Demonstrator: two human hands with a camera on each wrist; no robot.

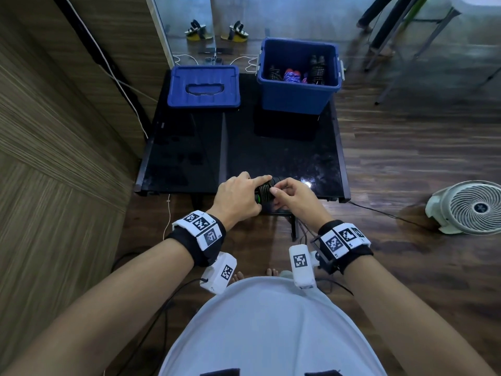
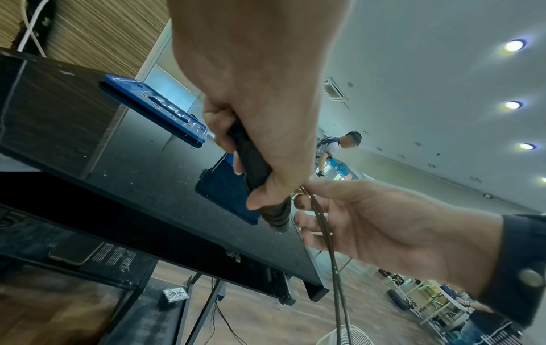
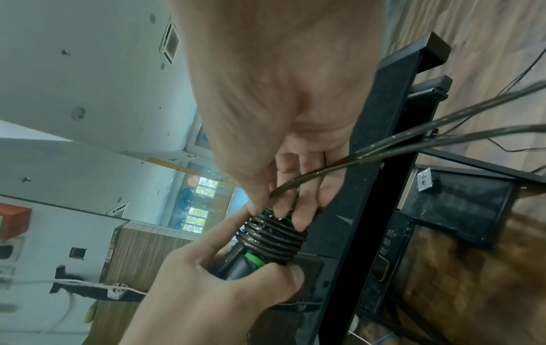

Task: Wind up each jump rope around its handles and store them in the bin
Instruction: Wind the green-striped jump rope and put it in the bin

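A black jump rope with green-trimmed handles (image 1: 263,191) is held over the near edge of the black table (image 1: 271,153). My left hand (image 1: 241,195) grips the paired handles (image 2: 253,161). Several turns of rope (image 3: 271,238) are coiled round them. My right hand (image 1: 284,194) pinches the loose rope (image 3: 359,156) between thumb and fingers right at the coil. Two free strands (image 2: 333,256) hang down past the table edge. The open blue bin (image 1: 295,96) stands at the table's far right with several wound ropes (image 1: 292,74) inside.
The bin's blue lid (image 1: 203,86) lies flat at the far left of the table. A wood-panelled wall (image 1: 54,131) runs along the left. A white fan (image 1: 471,207) sits on the floor to the right, with cables (image 1: 390,215) trailing near the table's legs.
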